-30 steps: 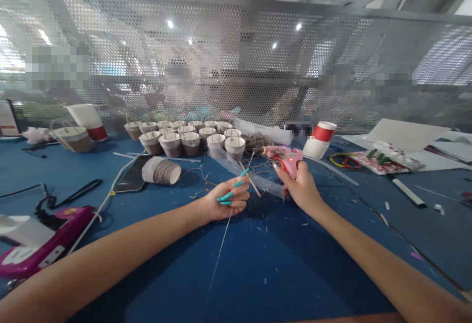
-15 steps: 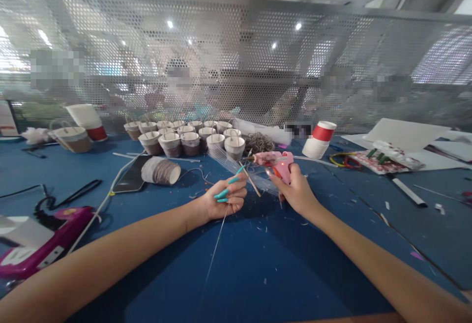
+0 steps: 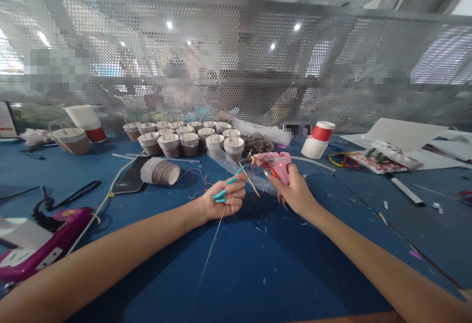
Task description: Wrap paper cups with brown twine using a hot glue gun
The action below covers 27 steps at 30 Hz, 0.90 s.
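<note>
My left hand [image 3: 222, 200], with long teal nails, is closed in a pinch on a thin twine-wrapped stick [image 3: 251, 181] and a fine wire [image 3: 210, 254] that trails toward me. My right hand [image 3: 293, 191] is wrapped round the grip of a pink hot glue gun [image 3: 273, 161]. The gun lies level, its nozzle pointing left at the top of the stick. Both hands hover just above the blue table [image 3: 258, 264], a hand's width apart.
Several twine-wrapped paper cups [image 3: 190, 138] stand in rows behind my hands, one cup [image 3: 160, 171] on its side. A twine bundle [image 3: 258, 142], a red-and-white cup stack [image 3: 317, 140], a dark phone [image 3: 127, 179], a magenta glue gun [image 3: 44, 244] and papers [image 3: 405, 136] lie around. A perforated metal screen [image 3: 236, 62] backs the table.
My right hand has swung the glue gun from tilted to level and moved it left and slightly up, bringing the nozzle to the stick's top. My left hand has barely shifted.
</note>
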Motion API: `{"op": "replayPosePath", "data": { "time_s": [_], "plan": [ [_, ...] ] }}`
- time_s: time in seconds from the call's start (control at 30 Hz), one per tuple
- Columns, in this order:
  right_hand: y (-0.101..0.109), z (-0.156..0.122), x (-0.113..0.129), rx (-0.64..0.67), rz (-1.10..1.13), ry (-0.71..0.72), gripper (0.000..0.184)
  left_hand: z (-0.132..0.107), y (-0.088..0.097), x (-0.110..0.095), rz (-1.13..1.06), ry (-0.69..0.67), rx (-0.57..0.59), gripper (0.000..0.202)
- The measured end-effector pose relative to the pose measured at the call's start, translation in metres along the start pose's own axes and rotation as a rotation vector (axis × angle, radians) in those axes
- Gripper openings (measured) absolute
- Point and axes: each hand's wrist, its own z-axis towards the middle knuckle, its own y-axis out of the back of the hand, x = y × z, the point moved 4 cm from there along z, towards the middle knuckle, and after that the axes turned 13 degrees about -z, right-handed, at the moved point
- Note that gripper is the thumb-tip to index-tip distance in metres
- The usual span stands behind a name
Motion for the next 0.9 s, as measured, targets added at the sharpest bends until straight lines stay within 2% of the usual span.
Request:
{"op": "replayPosePath", "data": {
  "time_s": [0.23, 0.47, 0.67, 0.77, 0.9],
  "plan": [
    [0.009, 0.003, -0.003, -0.151, -0.012, -0.045, 0.045, -0.001, -0.003, 0.003, -0.044, 0.063, 0.080, 0.031],
    [0.005, 0.002, -0.006, -0.084, 0.072, -0.122, 0.045, -0.001, -0.001, 0.002, -0.045, 0.085, 0.077, 0.029],
    [0.016, 0.004, -0.012, -0.260, -0.003, -0.238, 0.047, 0.001, 0.000, -0.001, -0.023, 0.029, 0.076, 0.028],
    [0.021, 0.004, -0.009, -0.303, -0.070, -0.226, 0.049, 0.002, -0.001, 0.000, 0.058, 0.032, 0.068, 0.026],
    [0.019, 0.001, 0.001, -0.267, -0.049, -0.161, 0.049, 0.003, -0.001, 0.003, 0.197, 0.029, 0.051, 0.024]
  ]
}}
